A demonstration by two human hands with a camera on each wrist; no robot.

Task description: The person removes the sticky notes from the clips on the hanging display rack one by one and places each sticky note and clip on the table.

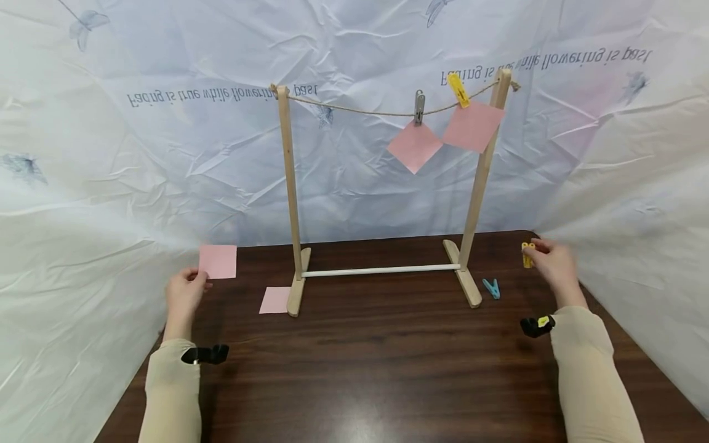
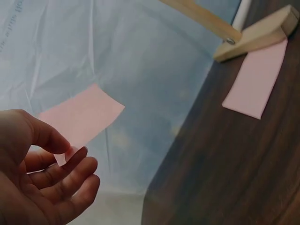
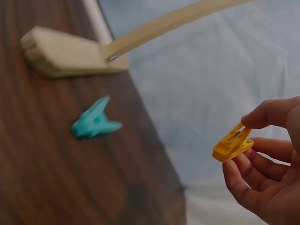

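My left hand (image 1: 184, 294) pinches a square of pink paper (image 1: 218, 261) at its lower corner, thumb on top, above the table's left side. In the left wrist view the paper (image 2: 86, 115) bends slightly. On the far right my right hand (image 1: 556, 266) holds a yellow clothespin (image 3: 233, 143) between thumb and fingers. A blue clothespin (image 1: 492, 288) lies on the table to the left of that hand. Another pink paper (image 1: 274, 300) lies flat by the left foot of the wooden stand (image 1: 292, 184), partly under it in the left wrist view.
A rope (image 1: 354, 111) sags between the stand's two posts. A grey clothespin (image 1: 419, 107) and a yellow clothespin (image 1: 458, 90) hold two pink papers (image 1: 415, 147) on its right half. A white bar (image 1: 382, 270) joins the feet. Printed cloth (image 1: 221, 166) hangs behind the dark table (image 1: 354, 363).
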